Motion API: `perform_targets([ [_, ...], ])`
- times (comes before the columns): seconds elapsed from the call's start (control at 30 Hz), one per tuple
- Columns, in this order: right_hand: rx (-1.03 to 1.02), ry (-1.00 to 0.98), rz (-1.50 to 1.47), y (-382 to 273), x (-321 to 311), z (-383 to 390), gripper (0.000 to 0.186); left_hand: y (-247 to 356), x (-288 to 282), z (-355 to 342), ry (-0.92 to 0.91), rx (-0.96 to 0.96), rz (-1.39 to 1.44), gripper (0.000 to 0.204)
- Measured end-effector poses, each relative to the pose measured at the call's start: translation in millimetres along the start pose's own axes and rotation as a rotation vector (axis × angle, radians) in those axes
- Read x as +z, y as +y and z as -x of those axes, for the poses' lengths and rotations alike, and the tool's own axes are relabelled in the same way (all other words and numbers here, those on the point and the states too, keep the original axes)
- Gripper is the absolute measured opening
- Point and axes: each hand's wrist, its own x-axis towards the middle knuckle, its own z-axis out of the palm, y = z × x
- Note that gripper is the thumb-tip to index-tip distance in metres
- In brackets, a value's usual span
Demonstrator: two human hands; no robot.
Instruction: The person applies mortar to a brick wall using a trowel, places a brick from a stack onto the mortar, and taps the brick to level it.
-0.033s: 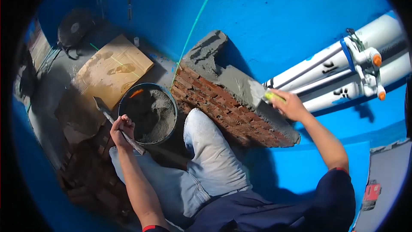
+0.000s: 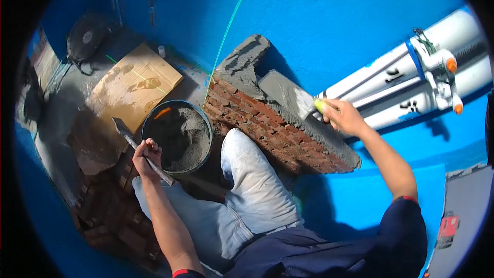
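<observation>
My right hand (image 2: 346,117) is closed around the yellow-green handle of a plastering trowel (image 2: 284,90). Its flat rectangular blade lies along the mortar-covered top of a low red brick wall (image 2: 267,126). A thick, rough lump of grey mortar (image 2: 246,59) sits at the wall's far end, by the blade's tip. In my left hand (image 2: 147,158) is a long grey tool (image 2: 123,129), smeared with mortar, with a flat wider end; its exact kind is unclear. Just right of that hand stands a round dark bucket (image 2: 210,139) with wet grey mortar inside.
White pipes (image 2: 381,80) with orange-capped fittings run along the right. A cardboard sheet (image 2: 131,80) lies beyond the bucket, near a dark fan (image 2: 87,36). Loose bricks (image 2: 118,221) are piled at lower left. A green line (image 2: 234,18) crosses the blue wall.
My right hand and the trowel have shifted slightly up and to the left, with the handle tilted differently. My left hand stays almost still. The whole view has moved a little.
</observation>
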Motion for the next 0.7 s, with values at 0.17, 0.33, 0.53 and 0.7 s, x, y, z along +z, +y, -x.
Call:
perform_targets([
  [0.17, 0.007, -0.062, -0.122, -28, -2, -82, 0.047, -23, 5, -11, -0.015, -0.041, -0.054, 0.028],
  [0.33, 0.014, -0.135, 0.034, -18, 3, -56, 0.044, -8, 0, 1, -0.057, -0.027, -0.075, 0.031],
  [0.53, 0.218, -0.020, -0.045, 29, -26, 29, 0.046, -7, 2, 4, -0.013, -0.010, -0.005, 0.032],
  [0.7, 0.039, 0.001, -0.091, -13, -11, -9, 0.046, -14, 1, -6, -0.046, -0.034, -0.027, 0.034],
])
